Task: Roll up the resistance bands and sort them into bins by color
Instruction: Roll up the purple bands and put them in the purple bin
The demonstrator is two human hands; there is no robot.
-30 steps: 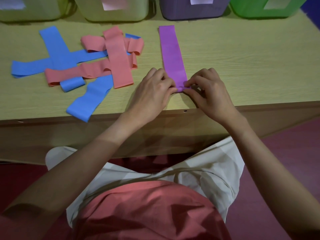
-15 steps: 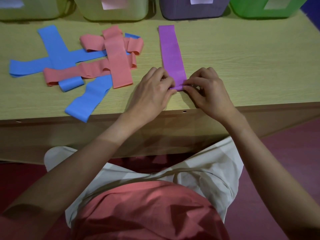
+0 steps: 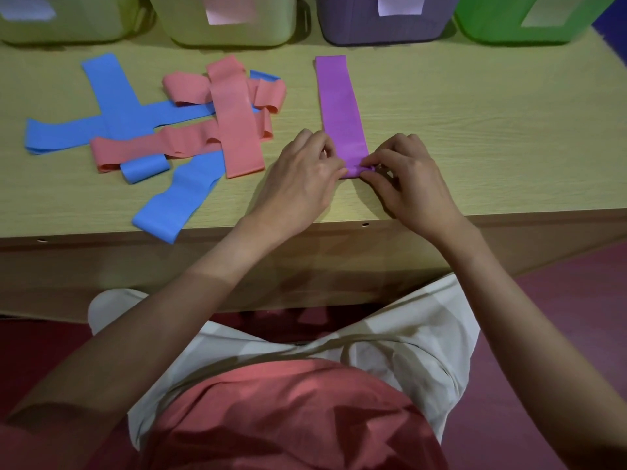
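Over on the left of the table (image 3: 475, 130) lies a loose heap of blue bands (image 3: 118, 120) and pink bands (image 3: 234, 123), crossed over each other. Next, the left hand (image 3: 302, 178) pinches the near end of the purple band (image 3: 341, 106), which lies flat, pointing toward the purple bin (image 3: 383, 25). The right hand (image 3: 410, 184) pinches the same end, a small roll started. It looks thin, soft, stretchy; best gripped at both edges so the roll stays tight
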